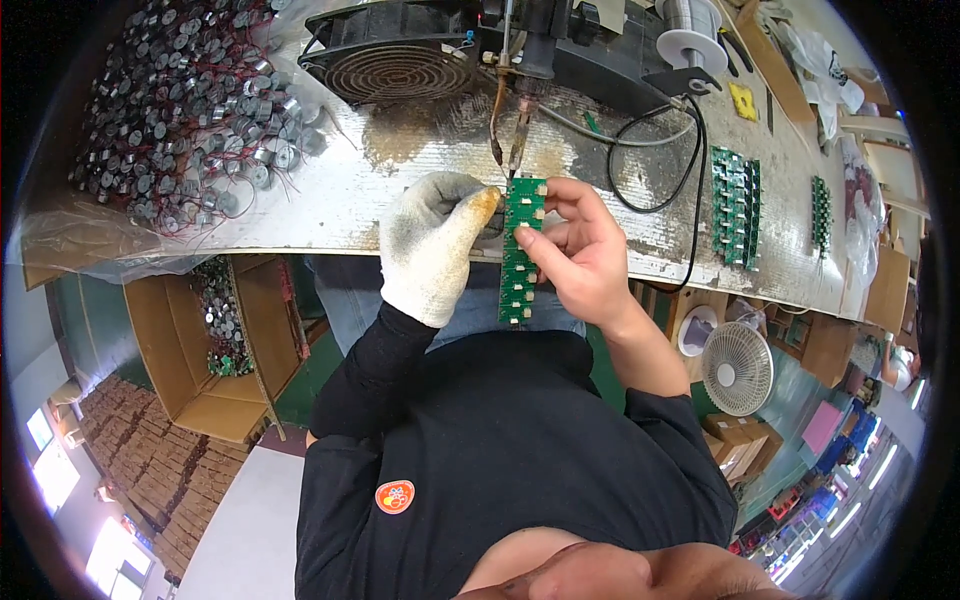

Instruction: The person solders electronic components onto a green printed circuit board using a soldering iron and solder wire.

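My right hand [585,250], bare, grips a long green circuit board strip [517,270] between thumb and fingers, upright in the view at the bench's near edge. Small white connectors sit along the strip. On my left hand [435,240] is a white work glove, stained on the thumb. Its fingers are closed in a pinch beside the strip's upper left edge; whatever lies between them is hidden. Right above the strip's top end points the tip of a soldering iron [519,140], fixed upright, with a thin feed tube [496,130] beside it.
Loose small round motors with red wires [190,110] are heaped at the left. Behind the iron stands a black fan [395,70]; a solder spool [690,35] is at its right. A black cable [690,180] loops near more green boards [736,208]. A cardboard box [190,340] stands below left.
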The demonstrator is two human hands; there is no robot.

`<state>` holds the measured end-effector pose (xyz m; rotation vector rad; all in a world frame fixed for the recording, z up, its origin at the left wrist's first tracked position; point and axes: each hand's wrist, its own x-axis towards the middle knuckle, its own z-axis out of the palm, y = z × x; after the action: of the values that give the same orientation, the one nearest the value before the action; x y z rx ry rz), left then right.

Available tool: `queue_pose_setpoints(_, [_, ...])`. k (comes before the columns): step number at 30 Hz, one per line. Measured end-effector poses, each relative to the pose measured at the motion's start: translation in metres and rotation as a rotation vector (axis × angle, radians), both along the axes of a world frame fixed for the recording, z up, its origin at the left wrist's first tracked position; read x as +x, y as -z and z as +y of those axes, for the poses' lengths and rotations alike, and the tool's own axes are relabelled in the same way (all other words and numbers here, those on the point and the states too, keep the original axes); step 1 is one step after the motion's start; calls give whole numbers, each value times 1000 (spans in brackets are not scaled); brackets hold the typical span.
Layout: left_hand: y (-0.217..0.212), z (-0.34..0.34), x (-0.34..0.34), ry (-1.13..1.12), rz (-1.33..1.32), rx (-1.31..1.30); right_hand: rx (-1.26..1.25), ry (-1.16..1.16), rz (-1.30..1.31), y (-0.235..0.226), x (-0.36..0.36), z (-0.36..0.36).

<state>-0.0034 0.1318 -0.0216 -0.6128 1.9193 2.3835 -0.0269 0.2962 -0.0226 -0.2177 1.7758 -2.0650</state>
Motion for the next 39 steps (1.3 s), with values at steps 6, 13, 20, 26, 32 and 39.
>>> queue_pose_setpoints(6, [-4, 3, -2, -41, 4, 111, -24, 8, -2, -1, -1, -1])
queue_pose_setpoints(13, [-4, 3, -1, -49, -11, 67, -7, 9, 8, -2, -2, -2])
queue_pose_setpoints(20, [-1, 2, 0, -40, -28, 38, 31, -39, 47, 4, 0, 2])
queue_pose_setpoints(26, [4, 3, -2, -31, -29, 139, 2, 2, -11, -3, 1, -1])
queue_pose_setpoints(32, [-2, 3, -3, -50, 36, 128, 1, 4, 15, -4, 0, -3])
queue_pose_setpoints(39, [1, 4, -2, -38, -35, 166, 16, 5, 14, 2, 2, -1])
